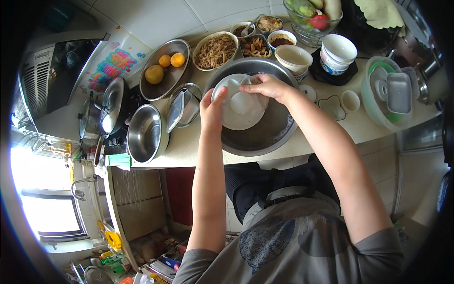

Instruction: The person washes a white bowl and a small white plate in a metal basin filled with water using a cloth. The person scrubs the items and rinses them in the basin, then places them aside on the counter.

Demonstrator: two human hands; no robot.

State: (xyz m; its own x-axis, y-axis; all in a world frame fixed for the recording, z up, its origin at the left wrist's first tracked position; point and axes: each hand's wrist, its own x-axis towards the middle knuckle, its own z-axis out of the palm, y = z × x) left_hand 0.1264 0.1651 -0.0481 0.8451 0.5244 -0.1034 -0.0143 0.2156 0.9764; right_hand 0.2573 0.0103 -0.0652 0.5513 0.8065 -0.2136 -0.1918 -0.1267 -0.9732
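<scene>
My left hand point(212, 110) grips the left rim of a round, whitish, translucent plate or lid point(244, 122), thumb on top. Upon its upper right part my right hand point(271, 87) pinches a thin translucent piece point(260, 101); I cannot tell its exact kind. Both hands are over a large stainless steel basin point(259, 151), which holds cloudy water with some foam at its right side. The plate is tilted above the water and hides part of the basin.
Behind the basin stand a bowl of shredded food point(216, 51), small sauce bowls point(282, 39) and cream bowls point(292, 56). Steel bowls point(143, 133) are to the left. Stacked bowls point(338, 49) and a green plastic basin point(369, 99) with containers stand right. The counter edge point(184, 162) runs before me.
</scene>
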